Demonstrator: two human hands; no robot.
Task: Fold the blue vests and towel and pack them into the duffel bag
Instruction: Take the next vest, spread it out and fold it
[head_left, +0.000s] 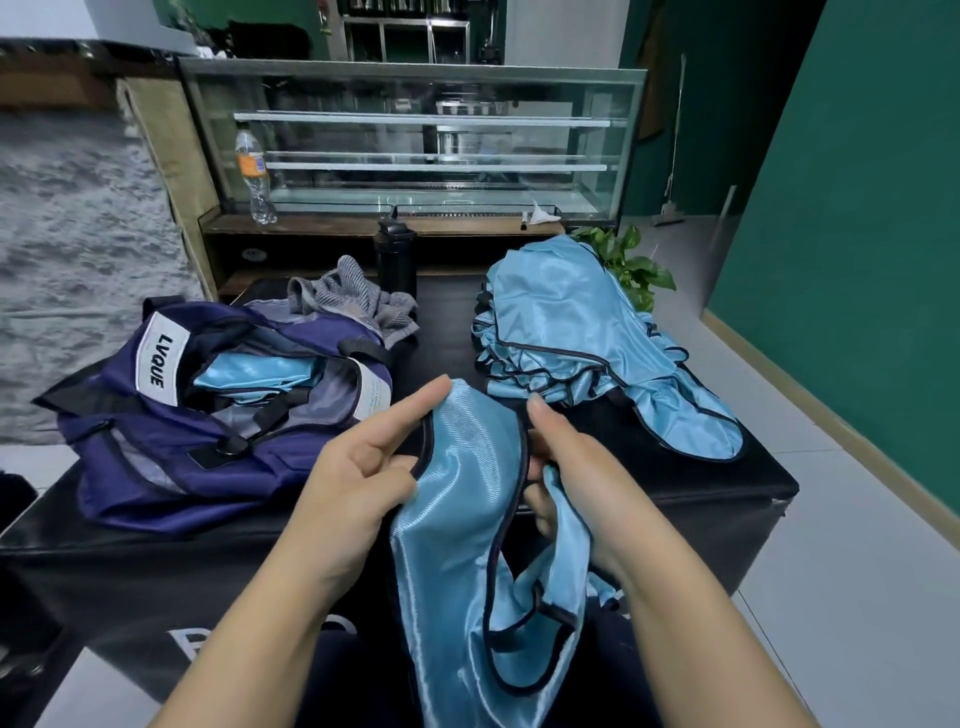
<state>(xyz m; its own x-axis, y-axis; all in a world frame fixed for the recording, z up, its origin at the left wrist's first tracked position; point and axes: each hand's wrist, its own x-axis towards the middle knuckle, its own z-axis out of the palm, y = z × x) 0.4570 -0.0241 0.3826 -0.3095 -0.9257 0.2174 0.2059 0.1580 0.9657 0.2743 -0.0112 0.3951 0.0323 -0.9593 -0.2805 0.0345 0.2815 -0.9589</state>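
- Left hand (363, 478): grip pinches the left edge of a blue vest (467, 519), thumb on the dark trim, index finger straight along the top of the fabric, other fingers curled.
- Right hand (576, 483): grip curled round the vest's right edge, fingers bunched in the fabric, index tip up by the trim.
- Held vest hangs between both hands over the near edge of the worktop (727, 499); its lower part drops off the near edge toward the person's lap. Shiny light blue, dark piping round the openings.
- Pile of blue vests (582, 332): unfolded heap at the far right of the worktop, 1 end trailing to the right edge.
- Duffel bag (171, 441): navy, white "LVQUE" label, lying open at the left side of the worktop; folded blue fabric (249, 376) shows inside it.
- Towel (353, 306): grey, striped, crumpled at the far edge just behind the bag, touching it.
- Black bottle (396, 257) upright at the far edge, just beside the towel.
- Beyond the worktop: glass display case (415, 140), clear water bottle (254, 176) on its ledge, green plant (634, 265) behind the vest pile.
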